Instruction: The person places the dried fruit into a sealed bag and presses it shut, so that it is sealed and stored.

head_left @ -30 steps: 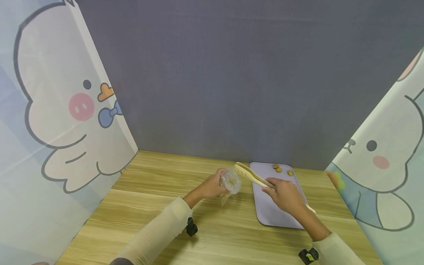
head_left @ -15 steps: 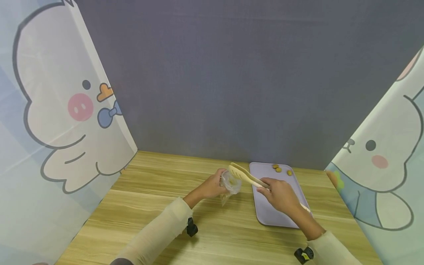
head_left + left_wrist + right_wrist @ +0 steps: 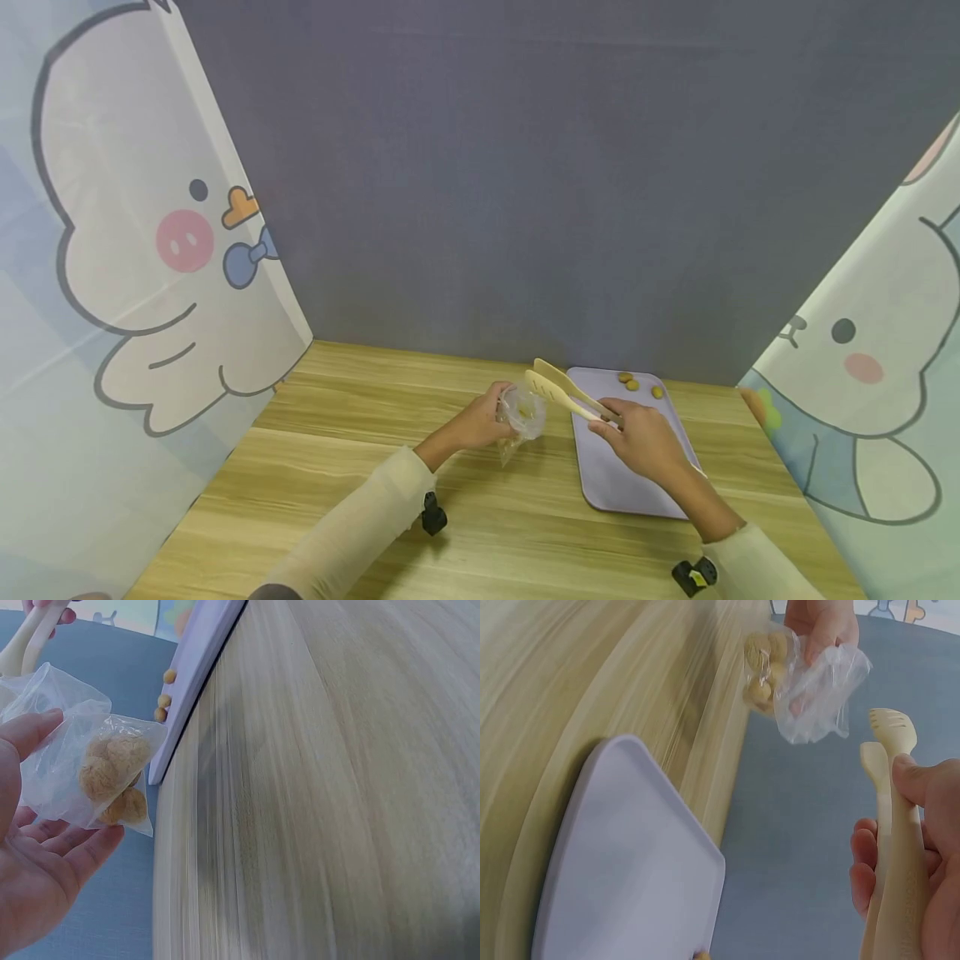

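My left hand (image 3: pixel 480 419) holds a clear plastic bag (image 3: pixel 522 412) by its open upper part, above the table. In the left wrist view, several round, wrinkled brown pieces (image 3: pixel 112 766) show in the bottom of the bag. My right hand (image 3: pixel 645 439) grips cream tongs (image 3: pixel 901 877) around their arms. The tong tips stand apart with nothing between them, just right of the bag's mouth. Below the right hand lies a pale purple tray (image 3: pixel 611 479). Three small brown pieces (image 3: pixel 632 385) sit at its far end.
The wood-grain table (image 3: pixel 375 392) ends at a grey back panel (image 3: pixel 480 208). Side panels with cartoon prints (image 3: pixel 187 250) stand at left and right. A black wrist camera (image 3: pixel 432 514) hangs under the left sleeve.
The tongs first moved left over the bag's mouth, then back slightly right, and their tips now stand wider apart. The left hand and bag have stayed almost still.
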A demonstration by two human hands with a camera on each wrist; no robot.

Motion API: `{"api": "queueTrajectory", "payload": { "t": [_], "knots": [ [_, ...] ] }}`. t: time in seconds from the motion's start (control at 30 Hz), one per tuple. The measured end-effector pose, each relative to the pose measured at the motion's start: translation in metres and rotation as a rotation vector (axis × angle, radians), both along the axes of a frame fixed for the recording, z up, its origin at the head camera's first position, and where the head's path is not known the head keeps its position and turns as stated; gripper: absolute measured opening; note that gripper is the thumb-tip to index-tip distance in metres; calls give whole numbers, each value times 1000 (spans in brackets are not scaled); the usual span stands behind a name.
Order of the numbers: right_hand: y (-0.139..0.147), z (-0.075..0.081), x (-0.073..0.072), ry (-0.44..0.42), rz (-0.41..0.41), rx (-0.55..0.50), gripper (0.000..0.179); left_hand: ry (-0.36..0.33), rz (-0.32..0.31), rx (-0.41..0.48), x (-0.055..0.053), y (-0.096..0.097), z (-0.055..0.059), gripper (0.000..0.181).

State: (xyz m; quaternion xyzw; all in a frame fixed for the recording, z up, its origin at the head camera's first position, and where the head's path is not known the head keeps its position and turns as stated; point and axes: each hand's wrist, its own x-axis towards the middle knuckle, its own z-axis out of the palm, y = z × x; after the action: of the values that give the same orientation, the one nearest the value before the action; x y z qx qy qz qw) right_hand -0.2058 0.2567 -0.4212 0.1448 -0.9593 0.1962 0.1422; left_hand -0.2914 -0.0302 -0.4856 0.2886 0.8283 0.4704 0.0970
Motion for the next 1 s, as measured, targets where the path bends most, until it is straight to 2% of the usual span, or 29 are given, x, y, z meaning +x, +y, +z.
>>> {"api": "queueTrajectory", "payload": {
  "t": [0.3,0.5,0.67,0.83,1.0],
  "knots": [
    [22,-4,-8,66,-9,17,43,8,14,-9,-2,-2,0,79],
    [42,-7,-15,75,-47,62,48,9,14,-16,-2,-4,-2,79],
    [62,-14,-21,34,-100,60,49,-1,16,-20,-2,-5,-2,80],
    [80,-18,-26,-48,-162,58,57,-3,18,-24,-2,-6,-2,79],
    [95,-20,-32,-86,-223,75,56,0,18,-24,-2,-7,0,79]
  ]
}}
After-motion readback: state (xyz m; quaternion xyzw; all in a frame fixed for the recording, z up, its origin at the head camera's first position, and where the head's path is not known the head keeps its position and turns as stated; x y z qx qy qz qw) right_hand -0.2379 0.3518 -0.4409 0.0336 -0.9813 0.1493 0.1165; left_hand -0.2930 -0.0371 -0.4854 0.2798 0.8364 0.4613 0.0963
